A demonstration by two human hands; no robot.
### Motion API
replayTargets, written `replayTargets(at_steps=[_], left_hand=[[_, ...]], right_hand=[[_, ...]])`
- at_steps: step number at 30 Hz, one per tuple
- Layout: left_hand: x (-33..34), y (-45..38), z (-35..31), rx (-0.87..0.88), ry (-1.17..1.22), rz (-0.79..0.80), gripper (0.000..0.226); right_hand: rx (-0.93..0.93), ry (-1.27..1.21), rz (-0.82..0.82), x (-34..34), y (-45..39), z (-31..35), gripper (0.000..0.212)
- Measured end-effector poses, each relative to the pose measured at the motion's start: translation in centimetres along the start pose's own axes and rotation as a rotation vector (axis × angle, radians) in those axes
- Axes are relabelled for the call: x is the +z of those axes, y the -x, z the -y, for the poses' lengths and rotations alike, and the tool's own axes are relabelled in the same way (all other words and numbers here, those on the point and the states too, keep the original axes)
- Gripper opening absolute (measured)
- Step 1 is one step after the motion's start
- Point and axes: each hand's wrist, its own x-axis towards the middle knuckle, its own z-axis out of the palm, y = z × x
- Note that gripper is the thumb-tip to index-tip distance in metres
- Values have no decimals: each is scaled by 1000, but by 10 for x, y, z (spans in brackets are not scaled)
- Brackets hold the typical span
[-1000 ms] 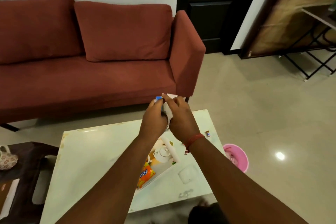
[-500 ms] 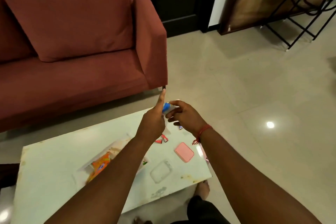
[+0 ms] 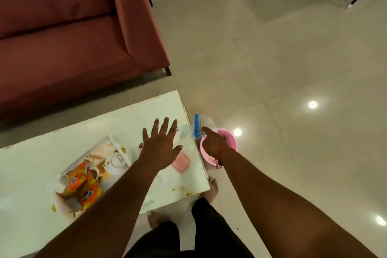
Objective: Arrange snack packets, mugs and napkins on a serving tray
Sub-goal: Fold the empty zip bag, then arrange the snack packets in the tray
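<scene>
A white serving tray (image 3: pixel 117 144) with a teapot picture lies on the pale table (image 3: pixel 31 163). Orange snack packets (image 3: pixel 82 184) rest on its near left end. My left hand (image 3: pixel 161 144) hovers flat over the table's right part, fingers spread, holding nothing. My right hand (image 3: pixel 213 144) is past the table's right edge, above a pink bin (image 3: pixel 229 138) on the floor. It pinches a clear plastic wrapper with a blue strip (image 3: pixel 198 125). A pink flat object (image 3: pixel 181 162) lies on the table just right of my left wrist.
A red sofa (image 3: pixel 73 33) stands behind the table. Tiled floor (image 3: pixel 282 69) spreads to the right. My bare feet (image 3: pixel 211 186) and dark trousers show below the table's near edge. Small red scraps (image 3: pixel 140 145) lie near my left hand.
The view has tilted down and to the right. My hands have separated: the left let go and opened over the table, and the right carried the blue-strip wrapper over the pink bin.
</scene>
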Motion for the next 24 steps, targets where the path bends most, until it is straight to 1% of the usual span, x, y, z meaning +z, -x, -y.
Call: replayTargets(at_steps=[1, 3, 6, 7, 13, 16, 18, 24], left_hand=[[6, -2, -1, -8, -15, 6, 82], [24, -10, -2, -20, -40, 12, 81], [51, -26, -2, -10, -94, 11, 82], [63, -32, -3, -3, -102, 12, 83], [124, -66, -8, 18, -92, 65, 94], [146, -77, -8, 24, -75, 86, 91], [158, -83, -6, 24, -74, 93, 87], [166, -77, 0, -3, -41, 102, 91]], right_hand=[[33, 48, -6, 4, -12, -13, 51], [99, 64, 5, 15, -38, -39, 49], [203, 75, 87, 33, -79, -81, 53], [225, 95, 115, 40, -94, -96, 54], [311, 179, 160, 76, -174, -159, 57], [342, 163, 158, 89, -202, -178, 64], [370, 156, 149, 97, -214, -187, 64], [379, 153, 120, 108, -210, -185, 64]])
